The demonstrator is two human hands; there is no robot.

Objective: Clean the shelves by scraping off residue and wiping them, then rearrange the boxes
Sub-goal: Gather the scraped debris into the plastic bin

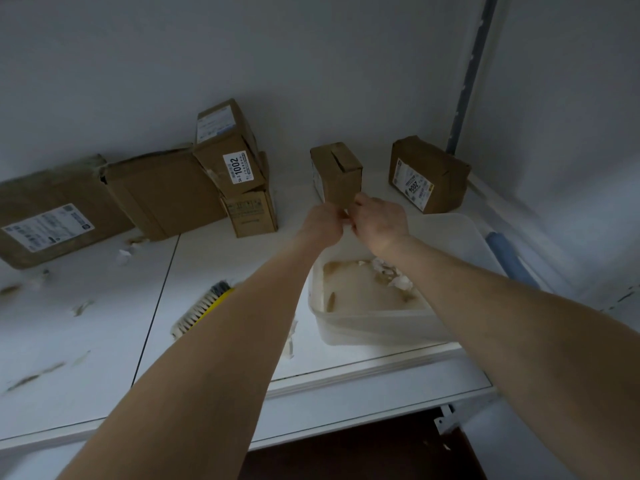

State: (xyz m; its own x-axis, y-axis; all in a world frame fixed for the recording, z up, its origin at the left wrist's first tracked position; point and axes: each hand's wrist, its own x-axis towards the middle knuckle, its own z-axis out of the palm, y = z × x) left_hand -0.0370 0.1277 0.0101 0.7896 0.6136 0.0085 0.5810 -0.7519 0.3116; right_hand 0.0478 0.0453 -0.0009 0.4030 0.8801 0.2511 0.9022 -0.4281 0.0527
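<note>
Far left of the frame: a large flat box (59,216) and a second flat box (162,192) lying on the shelf (221,265), with paper scraps (81,308) and smears scattered in front, not yet scraped. Just right of those, a labelled box (228,157) stacked at a tilt on a smaller box (252,213). Lower down, a yellow-backed brush (204,310) on the shelf, partly hidden behind the left forearm.

Centre: a small box (336,173) standing upright near the back wall, well apart from the stack. Left hand (323,221) and right hand (379,220) meeting at the lower front edge of that box, fingers curled and turned away from the camera. Impossible to tell whether gripping the box, pinching some scrap between them, or holding nothing.

Probably picking residue at the foot of the box, or starting to shift it. To do that well:
- Take the box by both side faces, not by the slit top flap.
- Lift clear rather than drag through grit.
- Set down only on a wiped patch.
- Drop any scrap into the tub (398,323) just below the right wrist, holding murky water and wet paper.
- Keep the cardboard off its wet rim.

Right: another labelled box, marked 2004 (427,174), in the back corner just behind the tub, and a blue roll (509,261) along the right wall.
</note>
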